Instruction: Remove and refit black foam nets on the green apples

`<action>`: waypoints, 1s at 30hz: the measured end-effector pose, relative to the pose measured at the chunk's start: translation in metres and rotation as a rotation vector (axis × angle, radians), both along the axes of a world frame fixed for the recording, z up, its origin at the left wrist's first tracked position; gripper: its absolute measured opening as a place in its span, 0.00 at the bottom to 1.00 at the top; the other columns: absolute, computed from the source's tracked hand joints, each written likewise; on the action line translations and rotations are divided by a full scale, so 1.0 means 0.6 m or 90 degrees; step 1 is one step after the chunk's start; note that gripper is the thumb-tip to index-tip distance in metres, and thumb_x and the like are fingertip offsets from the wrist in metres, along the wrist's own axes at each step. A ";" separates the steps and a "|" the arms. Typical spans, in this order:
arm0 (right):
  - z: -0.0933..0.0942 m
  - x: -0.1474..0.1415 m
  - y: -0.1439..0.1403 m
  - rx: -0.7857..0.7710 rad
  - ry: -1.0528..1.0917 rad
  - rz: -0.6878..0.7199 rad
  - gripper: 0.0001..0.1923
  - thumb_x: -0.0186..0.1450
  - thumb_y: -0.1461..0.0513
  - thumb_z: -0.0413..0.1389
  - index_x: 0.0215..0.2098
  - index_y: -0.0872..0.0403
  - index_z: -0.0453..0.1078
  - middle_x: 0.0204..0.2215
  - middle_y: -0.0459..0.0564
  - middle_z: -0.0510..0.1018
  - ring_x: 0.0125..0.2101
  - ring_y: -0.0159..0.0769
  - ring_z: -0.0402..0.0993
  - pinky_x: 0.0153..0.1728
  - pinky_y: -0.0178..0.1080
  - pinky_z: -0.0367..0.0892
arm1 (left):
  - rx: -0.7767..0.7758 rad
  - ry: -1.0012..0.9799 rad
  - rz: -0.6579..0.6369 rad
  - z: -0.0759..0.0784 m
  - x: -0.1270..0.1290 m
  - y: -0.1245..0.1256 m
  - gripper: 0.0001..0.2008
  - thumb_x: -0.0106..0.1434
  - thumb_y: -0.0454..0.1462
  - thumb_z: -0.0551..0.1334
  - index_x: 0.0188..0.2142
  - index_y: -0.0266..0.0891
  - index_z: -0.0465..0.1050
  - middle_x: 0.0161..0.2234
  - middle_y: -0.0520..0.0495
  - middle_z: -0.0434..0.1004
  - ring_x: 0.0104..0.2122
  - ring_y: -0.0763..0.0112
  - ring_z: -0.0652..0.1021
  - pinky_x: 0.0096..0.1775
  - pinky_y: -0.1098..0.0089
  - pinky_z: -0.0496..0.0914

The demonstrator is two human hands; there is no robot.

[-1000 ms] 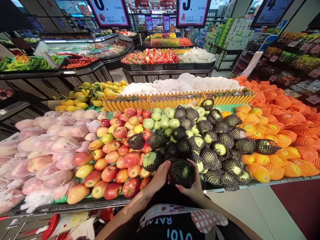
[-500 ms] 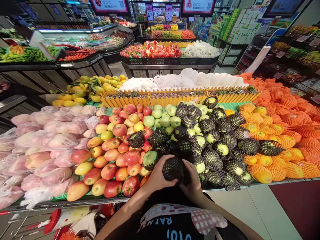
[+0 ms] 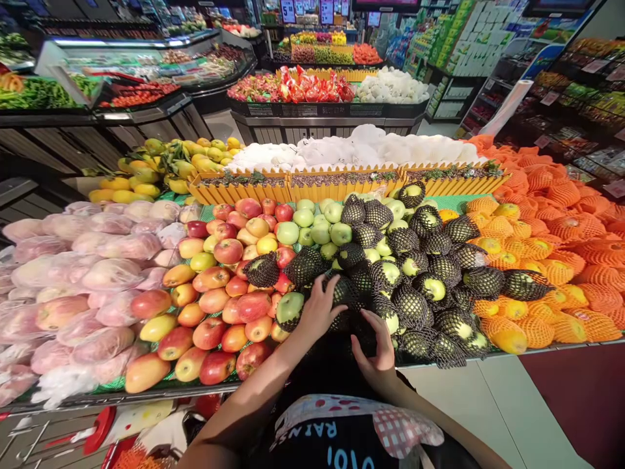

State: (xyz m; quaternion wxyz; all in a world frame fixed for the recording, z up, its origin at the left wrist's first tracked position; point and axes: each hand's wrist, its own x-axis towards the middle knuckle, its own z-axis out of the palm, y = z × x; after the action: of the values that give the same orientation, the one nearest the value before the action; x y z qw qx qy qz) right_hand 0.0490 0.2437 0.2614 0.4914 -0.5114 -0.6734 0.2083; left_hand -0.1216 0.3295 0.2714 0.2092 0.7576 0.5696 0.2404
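Head view looks down on a fruit display where both hands work at the pile of black-netted green apples (image 3: 415,286). Left hand (image 3: 319,306) lies on one netted apple (image 3: 344,294) at the pile's near-left edge, fingers spread wide and curved over it, not closed around it. Right hand (image 3: 378,355) rests just nearer than that apple, fingers loosely open, tips touching dark netting. Left of the pile lie red apples (image 3: 229,306); right of it, orange-netted fruit (image 3: 551,260).
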 end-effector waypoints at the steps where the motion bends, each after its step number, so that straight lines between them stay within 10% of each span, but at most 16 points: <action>1: -0.001 0.001 0.000 -0.004 -0.003 0.000 0.31 0.66 0.68 0.57 0.65 0.44 0.58 0.55 0.55 0.73 0.56 0.47 0.71 0.57 0.55 0.69 | -0.009 0.007 -0.027 -0.006 0.008 -0.005 0.32 0.65 0.39 0.64 0.66 0.46 0.54 0.61 0.35 0.56 0.63 0.45 0.64 0.58 0.45 0.68; 10: -0.001 -0.002 0.006 -0.044 -0.253 0.067 0.30 0.67 0.65 0.56 0.66 0.44 0.60 0.64 0.58 0.68 0.63 0.55 0.63 0.59 0.63 0.60 | -0.076 0.076 -0.175 0.043 -0.033 -0.005 0.23 0.67 0.45 0.62 0.59 0.46 0.65 0.54 0.41 0.65 0.54 0.53 0.72 0.57 0.52 0.70; 14: -0.009 -0.008 0.001 -0.093 -0.403 0.102 0.29 0.65 0.63 0.59 0.63 0.40 0.66 0.71 0.56 0.57 0.67 0.63 0.54 0.59 0.70 0.50 | -0.003 0.113 -0.070 0.062 -0.074 0.050 0.21 0.71 0.42 0.56 0.61 0.44 0.65 0.63 0.39 0.60 0.63 0.52 0.65 0.64 0.53 0.62; 23: -0.009 -0.002 0.005 -0.013 -0.309 0.019 0.14 0.69 0.62 0.56 0.50 0.41 0.75 0.66 0.55 0.66 0.66 0.56 0.57 0.60 0.62 0.46 | -0.089 0.372 0.140 0.036 -0.103 0.118 0.43 0.53 0.40 0.71 0.65 0.37 0.57 0.57 0.31 0.65 0.55 0.41 0.70 0.53 0.51 0.68; 30: 0.004 -0.002 0.009 0.061 -0.278 0.086 0.14 0.69 0.64 0.56 0.50 0.43 0.75 0.66 0.54 0.66 0.66 0.53 0.57 0.59 0.56 0.50 | -0.019 0.250 -0.007 0.039 -0.097 0.114 0.42 0.49 0.39 0.70 0.63 0.40 0.59 0.57 0.37 0.65 0.54 0.45 0.69 0.55 0.52 0.66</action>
State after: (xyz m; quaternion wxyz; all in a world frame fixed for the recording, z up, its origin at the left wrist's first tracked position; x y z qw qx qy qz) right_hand 0.0479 0.2492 0.2640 0.3429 -0.4744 -0.8054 0.0928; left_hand -0.1800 0.3978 0.2947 0.1066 0.7899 0.5988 0.0784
